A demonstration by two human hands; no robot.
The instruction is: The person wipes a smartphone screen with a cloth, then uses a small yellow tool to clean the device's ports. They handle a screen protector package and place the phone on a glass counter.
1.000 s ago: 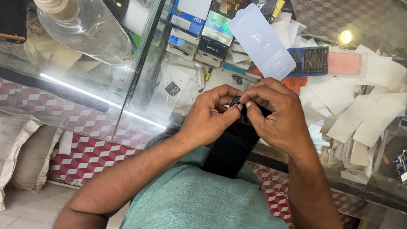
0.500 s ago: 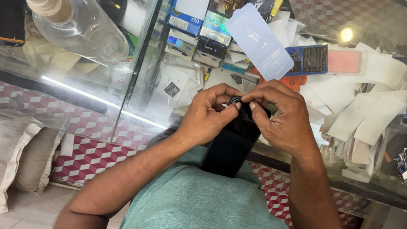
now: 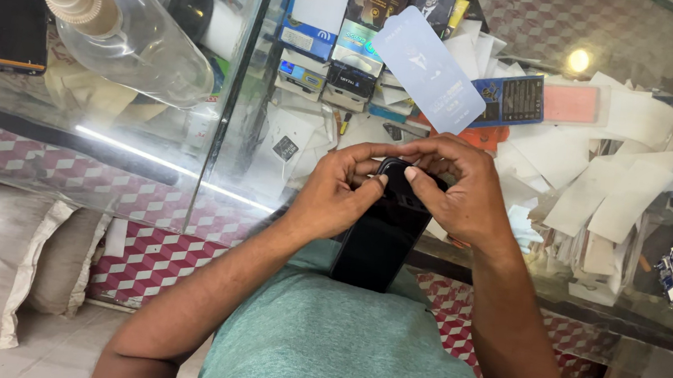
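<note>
Two hands on one black phone, braced against the belly at the table edge.

Left hand [image 3: 336, 197] wraps the phone [image 3: 381, 234] by its upper left side, thumb pressed on the top; right hand [image 3: 459, 193] clamps the upper right, fingertips pinched at the top edge. Its lower end rests on the green shirt [image 3: 337, 353], seemingly for steadiness. Beyond, on the glass table [image 3: 592, 263], lie a pale screen protector [image 3: 438, 71] and a clear bottle [image 3: 133, 38], both within reach.

Black phone [image 3: 377, 238], glossy, dark back up, lying lengthwise away from body; near end against teal shirt, far end pinched betw. both hands' fingertips, tilted slightly left.
</note>
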